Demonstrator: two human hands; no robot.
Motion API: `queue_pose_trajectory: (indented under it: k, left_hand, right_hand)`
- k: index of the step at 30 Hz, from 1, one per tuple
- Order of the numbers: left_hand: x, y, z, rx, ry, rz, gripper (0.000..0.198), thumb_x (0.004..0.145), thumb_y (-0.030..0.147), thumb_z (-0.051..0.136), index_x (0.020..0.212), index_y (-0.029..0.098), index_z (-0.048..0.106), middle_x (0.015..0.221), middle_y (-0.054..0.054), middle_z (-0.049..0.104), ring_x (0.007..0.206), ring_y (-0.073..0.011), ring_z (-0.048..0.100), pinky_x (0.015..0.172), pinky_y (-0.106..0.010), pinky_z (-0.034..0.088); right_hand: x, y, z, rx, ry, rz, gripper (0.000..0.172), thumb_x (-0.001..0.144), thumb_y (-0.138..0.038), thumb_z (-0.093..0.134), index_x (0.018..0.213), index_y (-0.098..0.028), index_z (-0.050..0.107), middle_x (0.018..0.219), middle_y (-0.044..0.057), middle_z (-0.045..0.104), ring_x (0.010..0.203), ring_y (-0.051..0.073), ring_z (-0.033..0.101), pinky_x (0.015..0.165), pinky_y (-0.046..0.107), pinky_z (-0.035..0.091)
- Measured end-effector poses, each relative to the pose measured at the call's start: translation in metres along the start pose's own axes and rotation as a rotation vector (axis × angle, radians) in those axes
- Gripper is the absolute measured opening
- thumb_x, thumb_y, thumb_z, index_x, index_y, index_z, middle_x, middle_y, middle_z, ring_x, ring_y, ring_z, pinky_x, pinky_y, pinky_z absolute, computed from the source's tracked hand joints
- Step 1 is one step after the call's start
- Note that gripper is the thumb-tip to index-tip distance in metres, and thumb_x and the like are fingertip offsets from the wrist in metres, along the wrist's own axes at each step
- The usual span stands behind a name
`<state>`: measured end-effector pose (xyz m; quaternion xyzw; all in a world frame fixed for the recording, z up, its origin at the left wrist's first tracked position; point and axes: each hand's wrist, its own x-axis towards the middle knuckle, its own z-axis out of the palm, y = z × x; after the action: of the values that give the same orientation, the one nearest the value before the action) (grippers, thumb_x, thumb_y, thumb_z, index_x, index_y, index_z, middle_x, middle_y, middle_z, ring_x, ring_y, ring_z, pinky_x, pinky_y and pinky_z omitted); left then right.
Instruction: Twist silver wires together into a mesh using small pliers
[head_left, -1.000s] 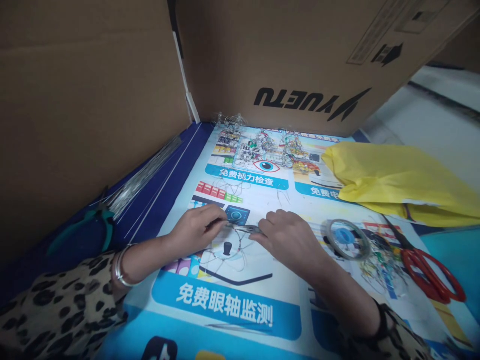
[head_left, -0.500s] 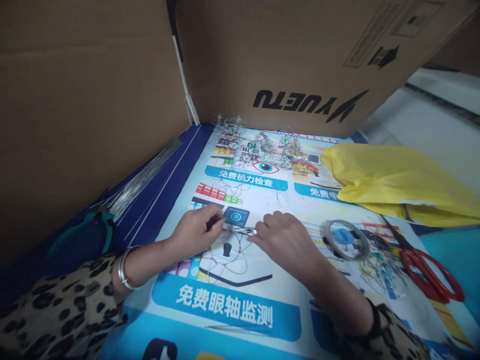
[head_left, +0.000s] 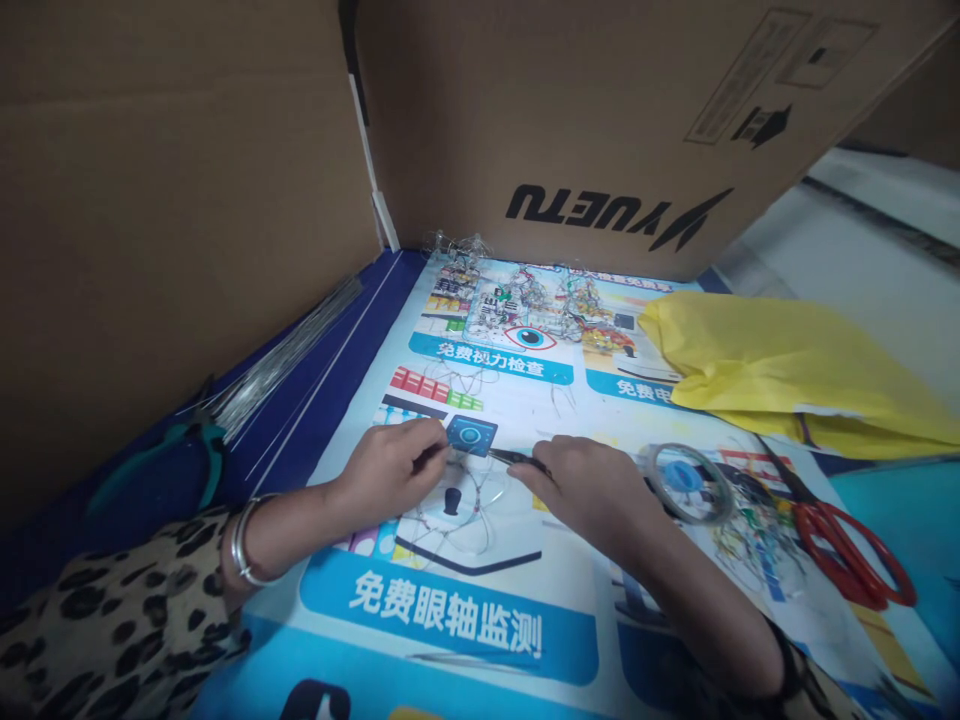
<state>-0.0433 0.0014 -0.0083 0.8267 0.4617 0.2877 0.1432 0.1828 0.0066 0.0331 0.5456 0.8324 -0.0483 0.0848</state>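
A makeshift handcraft workshop (more a screened-off corner than a proper room): cardboard sheets (head_left: 187, 200) stand as walls from 9 to 1 o'clock, an advertising poster (head_left: 450, 620) covers the desk (head_left: 322, 370), a bundle of straight wires (head_left: 285, 350) and teal pliers (head_left: 187, 460) lie at 9 o'clock, bent wire pieces (head_left: 540, 295) heap at 12, tape roll (head_left: 686, 482) and red scissors (head_left: 847, 550) at 3 to 4 o'clock

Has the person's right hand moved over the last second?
Yes, slightly: the right hand, gripping a thin metal tool, shifted rightward, away from the printed blue square and toward the clear tape roll.
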Motion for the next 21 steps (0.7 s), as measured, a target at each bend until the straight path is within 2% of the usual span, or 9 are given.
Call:
queue_pose_trajectory:
  k: [6,21]
  left_hand:
    - [-0.0005,0.0012,0.0002,0.02,0.006,-0.009,0.01,0.078,0.014,0.044,0.069,0.017,0.049,0.059,0.003,0.051,0.051,-0.0079,0.045,0.05,-0.019,0.034]
    - [-0.0012,0.0055,-0.001,-0.005,-0.021,-0.142,0.008,0.079,0.017,0.044,0.071,0.017,0.048,0.059,0.004,0.052,0.049,-0.0084,0.046,0.048,-0.019,0.034]
  right_hand:
    - [-0.0012,-0.0024,0.0003,0.041,0.026,-0.078,0.037,0.088,-0.048,0.038,0.078,-0.022,0.062,0.078,0.002,0.065,0.073,0.017,0.059,0.055,0.025,0.031]
    - [-0.0007,-0.0081,0.0073,-0.009,0.086,-0.044,0.035,0.087,-0.047,0.04,0.08,-0.021,0.062,0.078,0.004,0.064,0.073,0.019,0.058,0.058,0.027,0.032]
